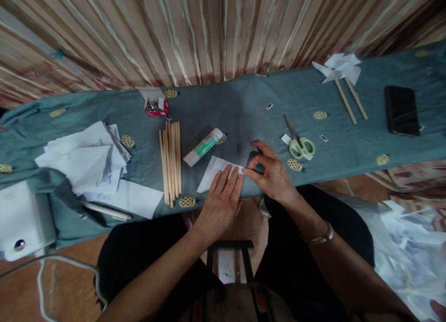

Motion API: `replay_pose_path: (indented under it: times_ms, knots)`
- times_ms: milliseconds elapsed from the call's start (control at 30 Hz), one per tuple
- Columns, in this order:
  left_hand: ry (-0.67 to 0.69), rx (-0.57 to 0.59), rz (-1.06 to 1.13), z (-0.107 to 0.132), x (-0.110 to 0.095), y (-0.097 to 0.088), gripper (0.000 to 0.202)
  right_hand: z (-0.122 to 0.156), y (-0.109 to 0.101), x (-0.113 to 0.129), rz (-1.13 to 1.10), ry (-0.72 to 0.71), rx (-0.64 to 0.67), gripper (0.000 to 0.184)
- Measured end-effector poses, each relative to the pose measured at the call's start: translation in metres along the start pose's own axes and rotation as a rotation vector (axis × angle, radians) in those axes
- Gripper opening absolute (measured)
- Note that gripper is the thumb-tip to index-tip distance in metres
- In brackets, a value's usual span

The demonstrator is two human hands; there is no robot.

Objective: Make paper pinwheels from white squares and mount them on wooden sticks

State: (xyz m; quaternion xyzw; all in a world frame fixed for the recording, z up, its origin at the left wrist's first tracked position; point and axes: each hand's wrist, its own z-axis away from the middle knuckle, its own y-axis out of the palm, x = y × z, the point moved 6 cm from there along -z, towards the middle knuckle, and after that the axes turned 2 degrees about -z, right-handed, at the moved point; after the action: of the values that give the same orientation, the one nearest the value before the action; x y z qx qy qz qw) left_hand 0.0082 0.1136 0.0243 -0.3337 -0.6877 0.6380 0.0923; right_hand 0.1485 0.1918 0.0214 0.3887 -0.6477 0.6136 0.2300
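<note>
A small folded piece of white paper [211,171] lies near the front edge of the cloth-covered table. My left hand [221,203] rests flat on it with fingers stretched out, pressing it down. At the paper's right end, my right hand [272,173] pinches the tip between thumb and index finger, the other fingers curled. Just behind the paper a green and white glue stick [204,147] lies at a slant. To its left is a bundle of thin wooden sticks [170,164]. Scissors with light green handles [300,145] lie right of my right hand.
A red box of metal pins [156,107] stands open at the back. Stacked white paper [85,161], a pen [106,210] and a white device [26,220] with a cable are at left. Two paper pinwheels [337,67] and a black phone [402,110] lie at right.
</note>
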Motion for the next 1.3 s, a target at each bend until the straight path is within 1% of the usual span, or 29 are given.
replay_pose_path:
  times_ms: [100,333,533,767,933,1033,1133,1233,1300]
  knots:
    - [-0.005,0.017,0.009,0.001,0.003,0.0,0.063,0.0,0.0,0.0,0.004,0.003,0.003,0.022]
    - [0.017,0.017,-0.008,0.002,0.004,0.002,0.064,0.001,-0.002,-0.001,-0.003,-0.001,0.015,0.015]
    - [0.011,0.066,-0.045,0.001,0.005,0.003,0.056,0.002,-0.005,-0.003,0.001,0.012,0.058,0.004]
    - [0.002,0.105,-0.076,0.001,0.004,0.005,0.054,0.001,-0.008,-0.004,0.065,-0.003,0.107,0.009]
    - [-0.014,0.117,-0.06,0.003,0.004,0.008,0.056,0.0,-0.009,0.005,0.083,-0.039,0.066,0.018]
    - [-0.02,0.146,-0.053,0.003,0.003,0.01,0.058,-0.002,0.001,0.018,0.155,-0.095,0.057,0.028]
    - [-0.025,0.178,-0.051,0.002,0.003,0.011,0.06,-0.007,0.018,0.029,0.245,-0.154,0.093,0.035]
    - [-0.017,0.159,-0.061,0.002,0.003,0.011,0.059,-0.015,0.034,0.034,0.271,-0.193,0.125,0.034]
    - [-0.009,0.122,-0.078,0.003,0.003,0.01,0.055,-0.022,0.041,0.034,0.255,-0.206,0.133,0.029]
